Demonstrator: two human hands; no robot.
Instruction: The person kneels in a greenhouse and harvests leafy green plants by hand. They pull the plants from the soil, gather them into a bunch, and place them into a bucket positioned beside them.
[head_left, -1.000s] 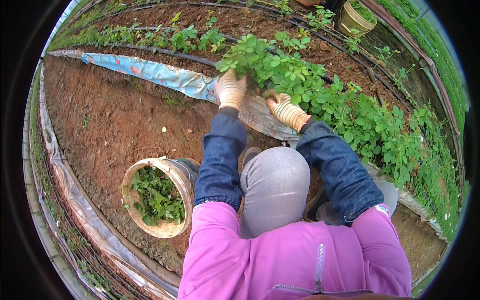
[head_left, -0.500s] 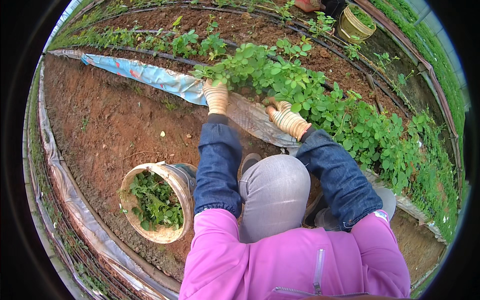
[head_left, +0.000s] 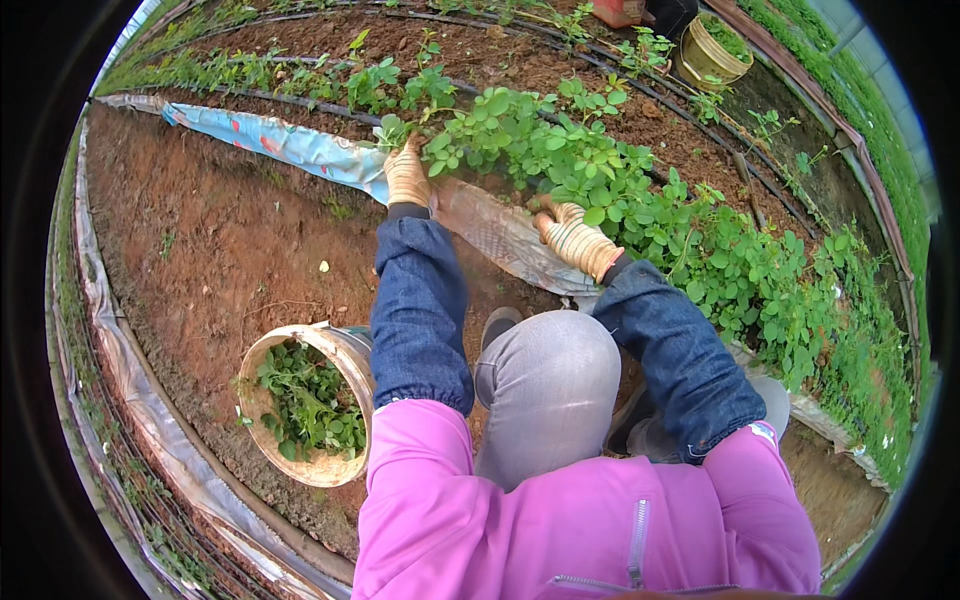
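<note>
My left hand [head_left: 407, 178], in a striped, cream-coloured glove, is closed around a small leafy sprig [head_left: 393, 131] at the left end of a row of green leafy plants [head_left: 590, 160]. My right hand [head_left: 580, 240], gloved alike, rests at the near side of the same row. Its fingers are curled at the leaves' edge, and what they grip, if anything, is hidden. Below both hands runs a strip of plastic sheeting [head_left: 500, 228], blue and printed farther left. To the left of my knee a pale bucket [head_left: 262, 405] is tilted towards me, with picked greens [head_left: 312, 400] inside.
Black irrigation hoses [head_left: 650, 92] run along the soil bed behind the plants. At the far right stands a yellowish bucket [head_left: 690, 62] with greens, next to another person's dark-clothed leg [head_left: 672, 15]. A bare dirt path [head_left: 240, 230] lies on the near side.
My left hand has shifted left and slightly away from me, the sprig moving with it, apart from the main foliage. The right hand stays in place.
</note>
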